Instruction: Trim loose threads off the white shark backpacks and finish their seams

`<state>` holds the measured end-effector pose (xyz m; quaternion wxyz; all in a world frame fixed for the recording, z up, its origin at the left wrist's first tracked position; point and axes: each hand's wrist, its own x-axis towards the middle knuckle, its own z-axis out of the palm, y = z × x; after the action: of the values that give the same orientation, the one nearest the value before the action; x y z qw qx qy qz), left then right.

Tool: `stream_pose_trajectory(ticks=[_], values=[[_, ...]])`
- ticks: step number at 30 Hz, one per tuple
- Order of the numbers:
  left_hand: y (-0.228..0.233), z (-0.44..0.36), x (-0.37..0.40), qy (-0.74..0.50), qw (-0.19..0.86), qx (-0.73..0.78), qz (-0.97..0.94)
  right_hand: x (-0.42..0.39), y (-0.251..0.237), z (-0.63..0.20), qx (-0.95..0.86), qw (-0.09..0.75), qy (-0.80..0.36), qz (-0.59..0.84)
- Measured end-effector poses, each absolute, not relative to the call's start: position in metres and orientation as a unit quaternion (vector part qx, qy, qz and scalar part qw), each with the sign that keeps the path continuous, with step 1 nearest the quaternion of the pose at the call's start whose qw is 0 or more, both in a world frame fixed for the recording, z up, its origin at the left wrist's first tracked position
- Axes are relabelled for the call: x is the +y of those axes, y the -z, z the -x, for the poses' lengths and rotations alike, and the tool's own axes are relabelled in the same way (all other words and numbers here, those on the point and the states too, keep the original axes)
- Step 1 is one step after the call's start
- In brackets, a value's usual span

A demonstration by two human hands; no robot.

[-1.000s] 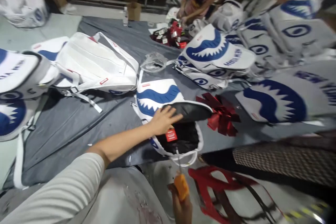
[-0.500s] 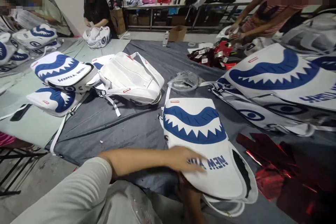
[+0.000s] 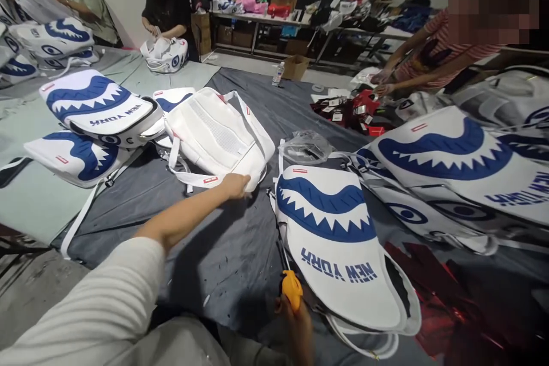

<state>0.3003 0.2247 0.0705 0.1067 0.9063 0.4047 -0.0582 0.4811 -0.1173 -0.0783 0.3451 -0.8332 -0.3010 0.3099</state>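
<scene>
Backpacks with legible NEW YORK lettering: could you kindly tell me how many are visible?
3: the left backpack, on another; the middle backpack, beside the yellow tool; the right backpack, on others. More may be hidden or illegible.

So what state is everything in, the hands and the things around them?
Face-down backpack: strap side up.
Left hand: on that backpack's near corner; grip unclear.
Orange tool: held, orange part up.
Right hand: closed around the tool.
Nearest shark-mouth backpack: lying front up, dark gap at one edge.
Clear plastic: crumpled.
Bottle: upright.
</scene>
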Motion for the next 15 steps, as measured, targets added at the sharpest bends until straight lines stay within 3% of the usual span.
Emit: stream_pose_trajectory(ticks=[4, 8, 12, 15], values=[[-0.098, -0.193, 0.167, 0.119, 0.115, 0.295, -0.941, -0.105, 0.061, -0.481, -0.238, 0.341, -0.335, 0.845], [-0.131, -0.051, 0.126, 0.125, 0.064, 0.287, -0.948, -0.087, 0.037, -0.451, -0.231, 0.334, -0.368, 0.836], [-0.127, 0.026, 0.102, 0.002, 0.137, 0.45, -0.883, -0.076, 0.016, -0.408, -0.233, 0.324, -0.396, 0.827], [-0.099, 0.028, 0.106, -0.106, 0.208, 0.653, -0.721, -0.076, 0.001, -0.399, -0.225, 0.239, -0.34, 0.881]])
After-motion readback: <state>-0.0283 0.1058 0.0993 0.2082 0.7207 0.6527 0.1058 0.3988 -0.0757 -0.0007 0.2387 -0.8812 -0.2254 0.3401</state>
